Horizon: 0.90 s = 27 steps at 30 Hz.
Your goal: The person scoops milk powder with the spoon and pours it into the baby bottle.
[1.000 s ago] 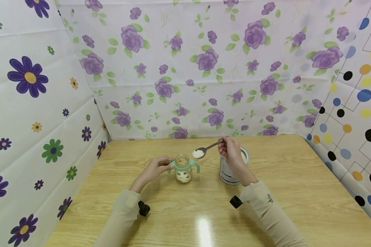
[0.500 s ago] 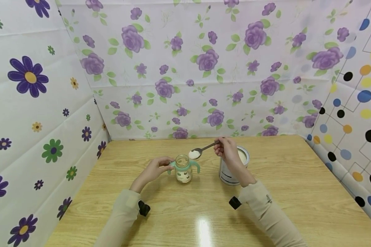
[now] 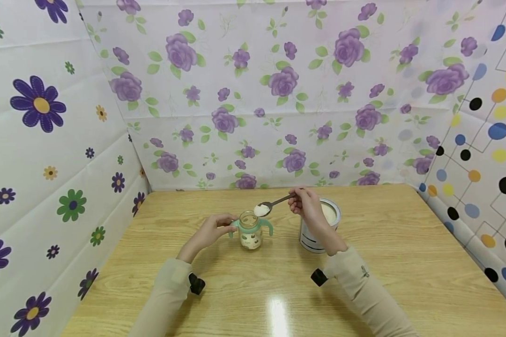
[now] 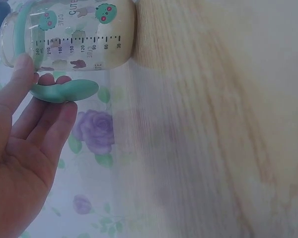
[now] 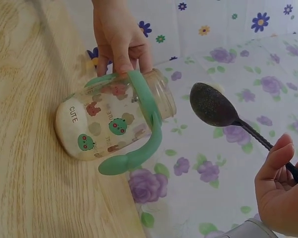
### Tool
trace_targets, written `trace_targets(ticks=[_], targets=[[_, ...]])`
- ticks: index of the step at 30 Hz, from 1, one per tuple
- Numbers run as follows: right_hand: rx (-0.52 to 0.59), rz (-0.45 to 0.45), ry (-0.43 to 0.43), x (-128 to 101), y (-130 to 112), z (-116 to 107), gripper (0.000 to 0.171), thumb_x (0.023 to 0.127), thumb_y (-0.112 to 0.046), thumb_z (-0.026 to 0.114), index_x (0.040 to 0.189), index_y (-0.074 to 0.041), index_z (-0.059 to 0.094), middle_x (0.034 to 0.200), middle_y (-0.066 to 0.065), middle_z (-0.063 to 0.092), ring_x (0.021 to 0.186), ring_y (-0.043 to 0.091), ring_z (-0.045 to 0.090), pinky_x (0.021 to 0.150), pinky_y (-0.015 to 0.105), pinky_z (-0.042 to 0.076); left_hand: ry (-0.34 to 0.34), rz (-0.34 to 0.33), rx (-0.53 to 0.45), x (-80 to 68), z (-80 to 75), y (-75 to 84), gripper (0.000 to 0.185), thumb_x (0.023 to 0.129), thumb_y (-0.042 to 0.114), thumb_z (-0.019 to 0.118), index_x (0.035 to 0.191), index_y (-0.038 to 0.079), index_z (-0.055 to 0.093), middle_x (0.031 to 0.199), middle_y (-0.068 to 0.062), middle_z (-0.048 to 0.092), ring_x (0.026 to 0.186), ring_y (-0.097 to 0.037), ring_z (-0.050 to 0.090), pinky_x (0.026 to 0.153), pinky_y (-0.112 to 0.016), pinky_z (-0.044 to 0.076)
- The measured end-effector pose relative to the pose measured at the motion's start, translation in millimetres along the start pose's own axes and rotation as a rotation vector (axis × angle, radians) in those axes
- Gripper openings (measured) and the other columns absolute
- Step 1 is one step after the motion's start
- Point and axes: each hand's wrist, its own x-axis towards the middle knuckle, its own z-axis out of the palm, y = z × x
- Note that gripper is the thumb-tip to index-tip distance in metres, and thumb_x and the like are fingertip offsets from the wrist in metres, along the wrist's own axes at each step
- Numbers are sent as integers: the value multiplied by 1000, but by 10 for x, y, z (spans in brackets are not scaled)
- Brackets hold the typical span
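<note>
A clear baby bottle [image 3: 250, 231] with green handles and cartoon prints stands open-topped on the wooden table [image 3: 405, 262], some pale powder in its bottom. My left hand [image 3: 212, 230] pinches its left green handle [image 4: 64, 90]; the bottle [image 4: 69, 34] fills the top of the left wrist view. My right hand [image 3: 305, 202] pinches the stem of a metal spoon [image 3: 271, 205] heaped with white powder, the bowl hovering at the bottle's right rim. In the right wrist view the spoon [image 5: 213, 106] shows its underside beside the bottle [image 5: 114, 121]. An open tin [image 3: 320, 229] of powder stands under my right wrist.
Flowered sheets [image 3: 278, 93] wall the table at the back and left, a dotted one [image 3: 480, 154] at the right. Small black cameras [image 3: 319, 277] sit at both wrists. A light glare [image 3: 278, 313] lies on the near table.
My right hand has carried the loaded spoon leftward from beside the tin to the bottle's mouth. The left hand and the bottle have stayed still.
</note>
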Motion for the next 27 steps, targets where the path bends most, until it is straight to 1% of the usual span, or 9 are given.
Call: trace_targets(ticks=[8,15,27], targets=[[0,-20,9,0,5,25,26,106,-18,33,100,-3,54,70,-3,58,57,6,53,50,14,44,3,-3,5,5,-2,-10,33,93,21,65,125,11,64,115,-10,68,109,-27,63,98,-45,51],[-9,-21,-2,-18,4,64,26,106,-16,33,100,-3,54,72,-1,59,57,7,54,51,15,45,1,-7,17,5,-6,-1,33,93,21,65,124,11,65,117,-10,68,109,-27,63,100,-45,50],[-8,-31,-14,-4,60,87,26,106,-15,33,102,0,54,73,0,60,58,7,54,52,16,45,6,-12,12,6,0,7,33,93,23,65,124,12,65,115,-8,68,108,-26,64,99,-46,50]])
